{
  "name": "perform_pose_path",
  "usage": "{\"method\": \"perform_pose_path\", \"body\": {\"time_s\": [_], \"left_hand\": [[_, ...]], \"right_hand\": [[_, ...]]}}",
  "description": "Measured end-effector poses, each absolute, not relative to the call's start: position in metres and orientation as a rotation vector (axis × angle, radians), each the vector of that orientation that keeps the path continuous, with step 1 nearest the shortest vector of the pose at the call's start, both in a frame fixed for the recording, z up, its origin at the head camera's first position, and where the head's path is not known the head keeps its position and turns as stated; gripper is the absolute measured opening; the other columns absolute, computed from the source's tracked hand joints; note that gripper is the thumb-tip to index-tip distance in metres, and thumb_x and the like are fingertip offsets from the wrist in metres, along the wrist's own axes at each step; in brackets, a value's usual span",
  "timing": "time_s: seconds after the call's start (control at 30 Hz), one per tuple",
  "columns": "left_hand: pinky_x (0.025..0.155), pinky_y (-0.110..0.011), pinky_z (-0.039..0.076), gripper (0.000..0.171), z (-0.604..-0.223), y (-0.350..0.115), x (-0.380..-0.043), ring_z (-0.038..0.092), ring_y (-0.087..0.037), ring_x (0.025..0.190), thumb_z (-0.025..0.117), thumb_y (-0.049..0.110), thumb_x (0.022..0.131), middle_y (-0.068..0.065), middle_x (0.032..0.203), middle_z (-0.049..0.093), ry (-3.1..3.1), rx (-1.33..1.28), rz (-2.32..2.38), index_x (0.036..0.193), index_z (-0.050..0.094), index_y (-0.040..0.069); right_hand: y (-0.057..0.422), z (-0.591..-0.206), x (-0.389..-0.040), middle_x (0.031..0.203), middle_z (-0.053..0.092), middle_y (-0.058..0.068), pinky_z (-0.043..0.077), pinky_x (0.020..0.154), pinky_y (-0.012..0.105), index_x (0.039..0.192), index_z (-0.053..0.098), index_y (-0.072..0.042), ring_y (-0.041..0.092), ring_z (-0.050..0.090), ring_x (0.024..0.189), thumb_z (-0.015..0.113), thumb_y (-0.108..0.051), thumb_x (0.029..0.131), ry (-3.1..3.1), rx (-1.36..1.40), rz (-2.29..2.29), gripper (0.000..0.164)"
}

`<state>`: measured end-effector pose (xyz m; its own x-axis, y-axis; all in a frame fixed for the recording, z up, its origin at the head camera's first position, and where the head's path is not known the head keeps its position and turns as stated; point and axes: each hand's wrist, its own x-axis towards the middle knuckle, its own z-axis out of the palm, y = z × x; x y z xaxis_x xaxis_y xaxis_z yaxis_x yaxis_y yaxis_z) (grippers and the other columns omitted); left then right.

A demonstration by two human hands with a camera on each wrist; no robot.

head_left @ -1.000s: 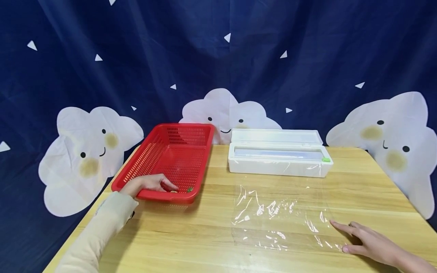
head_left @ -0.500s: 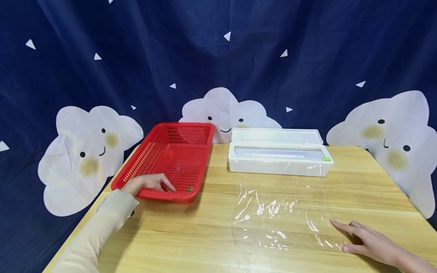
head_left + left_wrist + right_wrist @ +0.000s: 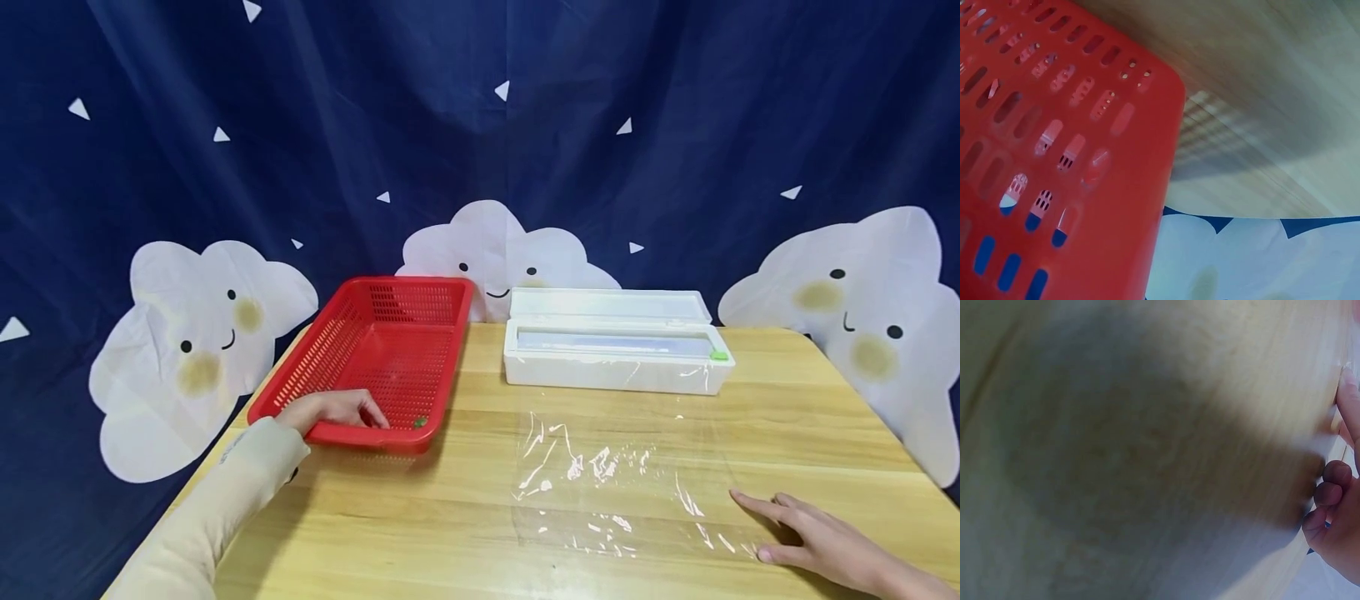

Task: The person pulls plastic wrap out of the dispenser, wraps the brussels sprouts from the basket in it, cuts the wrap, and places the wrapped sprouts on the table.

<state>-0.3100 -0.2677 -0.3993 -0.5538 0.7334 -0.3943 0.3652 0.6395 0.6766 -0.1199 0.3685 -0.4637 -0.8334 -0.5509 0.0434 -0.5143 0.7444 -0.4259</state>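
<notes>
My left hand (image 3: 347, 408) reaches over the near rim of a red plastic basket (image 3: 450, 367), fingers pointing down inside. Its fingertips are hidden, so I cannot tell what they hold. A small green item (image 3: 420, 423) lies in the basket's near right corner, beside that hand. In the left wrist view the slotted wall of the basket (image 3: 1116, 187) blocks most of the hand. A sheet of clear cling film (image 3: 622, 475) lies on the table. My right hand (image 3: 821, 533) touches its right edge with an extended index finger and thumb; the other fingers (image 3: 1329, 494) bend loosely.
A white cling film dispenser (image 3: 600, 375) stands at the back with its lid raised, the film running out from its front. At its right end sits a green slider (image 3: 718, 356). The wooden table (image 3: 405, 533) ends before a dark blue curtain (image 3: 420, 100) with cloud prints.
The left fingers have sunk slightly deeper into the basket, and a small item glimpsed beside them earlier is now hidden. The right hand stays at the film's edge. The head view shifts slightly.
</notes>
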Motion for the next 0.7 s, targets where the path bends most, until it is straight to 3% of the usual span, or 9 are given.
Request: {"method": "perform_pose_path", "body": {"time_s": [0.3,0.7], "left_hand": [[0.069,-0.018,0.047,0.016,-0.4037,-0.2680,-0.3053,0.056,0.000,0.073,0.064,-0.004,0.078,-0.009,0.082,0.069,2.210,0.900,0.774,0.094,0.067,-0.008],[0.068,-0.018,0.047,0.018,-0.4019,-0.2692,-0.3054,0.057,-0.002,0.073,0.063,-0.006,0.078,-0.015,0.083,0.068,2.224,0.897,0.863,0.095,0.064,-0.013]], "right_hand": [[0.3700,-0.4637,-0.1196,0.085,0.044,-0.018,0.027,0.056,0.019,0.139,0.040,-0.018,-0.007,0.034,0.068,0.065,-0.023,0.083,2.871,-0.913,-0.648,0.062],[0.3710,-0.4642,-0.1207,0.084,0.044,-0.017,0.027,0.054,0.019,0.140,0.038,-0.018,-0.007,0.034,0.067,0.064,-0.021,0.083,2.845,-0.907,-0.675,0.062]]}}
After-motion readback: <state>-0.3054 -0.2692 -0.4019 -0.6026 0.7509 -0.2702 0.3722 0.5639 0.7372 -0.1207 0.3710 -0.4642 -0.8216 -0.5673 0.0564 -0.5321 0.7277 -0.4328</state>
